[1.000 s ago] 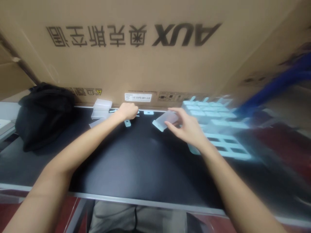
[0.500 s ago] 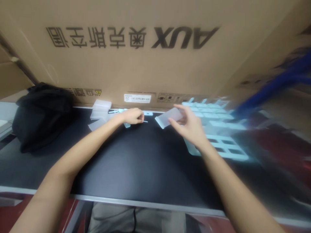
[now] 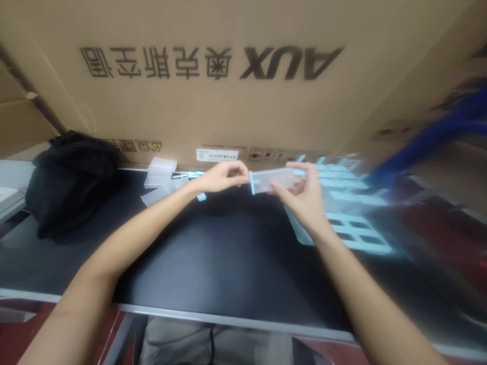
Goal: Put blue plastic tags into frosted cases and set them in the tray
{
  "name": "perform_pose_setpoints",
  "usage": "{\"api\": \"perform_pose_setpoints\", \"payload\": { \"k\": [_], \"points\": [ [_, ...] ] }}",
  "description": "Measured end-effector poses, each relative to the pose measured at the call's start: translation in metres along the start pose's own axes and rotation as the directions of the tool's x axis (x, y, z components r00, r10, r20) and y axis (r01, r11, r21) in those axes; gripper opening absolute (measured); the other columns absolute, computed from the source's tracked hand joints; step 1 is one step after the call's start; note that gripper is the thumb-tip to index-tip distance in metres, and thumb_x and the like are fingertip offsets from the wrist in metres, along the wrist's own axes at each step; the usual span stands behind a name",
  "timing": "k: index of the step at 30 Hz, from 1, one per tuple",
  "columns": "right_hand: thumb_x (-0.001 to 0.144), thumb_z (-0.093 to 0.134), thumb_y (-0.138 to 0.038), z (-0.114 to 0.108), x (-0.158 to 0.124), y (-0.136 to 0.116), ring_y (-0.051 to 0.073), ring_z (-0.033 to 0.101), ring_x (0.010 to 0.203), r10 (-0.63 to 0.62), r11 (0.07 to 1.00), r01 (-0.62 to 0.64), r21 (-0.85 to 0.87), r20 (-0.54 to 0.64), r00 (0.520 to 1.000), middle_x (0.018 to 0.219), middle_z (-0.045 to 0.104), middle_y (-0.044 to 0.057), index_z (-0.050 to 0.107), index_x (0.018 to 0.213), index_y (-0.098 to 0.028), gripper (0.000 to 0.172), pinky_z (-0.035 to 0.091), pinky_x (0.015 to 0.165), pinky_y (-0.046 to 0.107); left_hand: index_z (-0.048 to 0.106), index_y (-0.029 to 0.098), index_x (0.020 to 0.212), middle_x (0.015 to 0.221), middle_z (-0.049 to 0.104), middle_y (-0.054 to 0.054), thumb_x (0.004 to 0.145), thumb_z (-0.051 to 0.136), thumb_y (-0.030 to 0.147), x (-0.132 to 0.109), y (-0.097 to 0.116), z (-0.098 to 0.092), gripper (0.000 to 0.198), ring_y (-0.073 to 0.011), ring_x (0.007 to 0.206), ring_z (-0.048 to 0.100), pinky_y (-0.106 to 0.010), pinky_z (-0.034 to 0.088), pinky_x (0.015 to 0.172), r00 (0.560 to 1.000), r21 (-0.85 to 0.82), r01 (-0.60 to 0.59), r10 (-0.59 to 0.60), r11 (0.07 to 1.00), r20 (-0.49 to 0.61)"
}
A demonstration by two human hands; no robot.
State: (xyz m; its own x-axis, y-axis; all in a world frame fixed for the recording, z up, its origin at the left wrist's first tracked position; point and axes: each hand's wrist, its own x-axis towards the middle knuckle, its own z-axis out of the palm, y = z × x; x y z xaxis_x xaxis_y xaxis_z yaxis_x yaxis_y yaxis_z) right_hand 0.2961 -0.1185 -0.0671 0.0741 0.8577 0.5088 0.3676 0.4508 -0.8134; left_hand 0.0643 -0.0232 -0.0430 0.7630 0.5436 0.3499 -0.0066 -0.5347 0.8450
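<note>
My right hand (image 3: 302, 195) is closed around a small translucent plastic box (image 3: 271, 180), held level above the black table (image 3: 213, 263). My left hand (image 3: 224, 176) is pinched shut right at the box's left end; whatever it holds is too small to make out. Both hands meet just in front of the big cardboard carton (image 3: 236, 76). Small pale blue parts (image 3: 201, 196) lie on the table under my left wrist.
Several more translucent boxes (image 3: 160, 175) are piled at the back left. A black bag (image 3: 72, 177) lies at the far left. A pale blue compartment tray (image 3: 353, 213) sits to the right, blurred. A blue bar (image 3: 429, 137) crosses the far right.
My left hand has left the table and moved right to the box's end. My right hand has lifted the box and turned it level.
</note>
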Motion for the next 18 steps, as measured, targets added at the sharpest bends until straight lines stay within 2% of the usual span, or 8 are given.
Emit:
{"api": "perform_pose_setpoints", "payload": {
  "k": [3, 5, 10, 14, 18],
  "points": [
    [0.086, 0.075, -0.054, 0.008, -0.002, 0.001, 0.024, 0.074, 0.083, 0.021, 0.998, -0.023, 0.052, 0.027, 0.999, 0.092, 0.066, -0.001, 0.039, 0.110, -0.032, 0.049, 0.065, 0.076, 0.042, 0.053, 0.019, 0.093, 0.086, 0.057, 0.001, 0.099, 0.064, 0.036, 0.004, 0.004, 0.011, 0.021, -0.0109, 0.076, 0.054, -0.027, 0.048, 0.076, 0.984, -0.095, -0.037, 0.020, 0.995, -0.177],
    [0.085, 0.075, -0.052, 0.015, -0.004, 0.003, 0.022, 0.071, 0.080, 0.015, 0.999, -0.017, 0.050, 0.040, 0.999, 0.089, 0.063, -0.002, 0.039, 0.100, -0.030, 0.045, 0.062, 0.072, 0.039, 0.050, 0.021, 0.092, 0.087, 0.054, 0.001, 0.102, 0.057, 0.036, 0.006, 0.008, 0.018, 0.020, -0.0119, 0.079, 0.052, -0.026, 0.048, 0.078, 0.963, -0.102, -0.041, 0.012, 0.994, -0.271],
    [0.084, 0.076, -0.046, 0.028, -0.010, 0.008, 0.019, 0.068, 0.081, -0.033, 0.998, 0.027, 0.052, 0.109, 0.994, 0.084, 0.060, -0.003, 0.040, 0.088, -0.028, 0.041, 0.058, 0.078, 0.035, 0.051, 0.022, 0.095, 0.091, 0.052, -0.001, 0.106, 0.049, 0.039, 0.011, 0.015, 0.029, 0.020, -0.0149, 0.087, 0.052, -0.028, 0.048, 0.088, 0.909, -0.080, 0.010, -0.042, 0.997, -0.414],
    [0.083, 0.078, -0.039, 0.033, -0.014, 0.003, 0.018, 0.068, 0.081, -0.103, 0.994, 0.110, -0.027, 0.185, 0.977, 0.095, 0.066, 0.000, 0.053, 0.105, -0.026, 0.036, 0.055, 0.078, 0.034, 0.053, 0.022, 0.099, 0.094, 0.053, -0.002, 0.108, 0.043, 0.043, 0.009, 0.024, 0.037, 0.025, -0.0157, 0.093, 0.054, -0.030, 0.049, 0.093, 0.908, -0.099, -0.026, -0.017, 0.995, -0.418],
    [0.086, 0.074, -0.039, 0.035, -0.017, -0.006, 0.017, 0.061, 0.069, -0.122, 0.981, 0.158, -0.113, 0.276, 0.953, 0.100, 0.071, 0.004, 0.058, 0.119, -0.025, 0.039, 0.052, 0.063, 0.034, 0.055, 0.022, 0.105, 0.099, 0.056, -0.004, 0.109, 0.038, 0.053, 0.002, 0.036, 0.050, 0.035, -0.0173, 0.094, 0.057, -0.032, 0.052, 0.091, 0.950, -0.086, -0.042, 0.013, 0.995, -0.312]
  ]
}}
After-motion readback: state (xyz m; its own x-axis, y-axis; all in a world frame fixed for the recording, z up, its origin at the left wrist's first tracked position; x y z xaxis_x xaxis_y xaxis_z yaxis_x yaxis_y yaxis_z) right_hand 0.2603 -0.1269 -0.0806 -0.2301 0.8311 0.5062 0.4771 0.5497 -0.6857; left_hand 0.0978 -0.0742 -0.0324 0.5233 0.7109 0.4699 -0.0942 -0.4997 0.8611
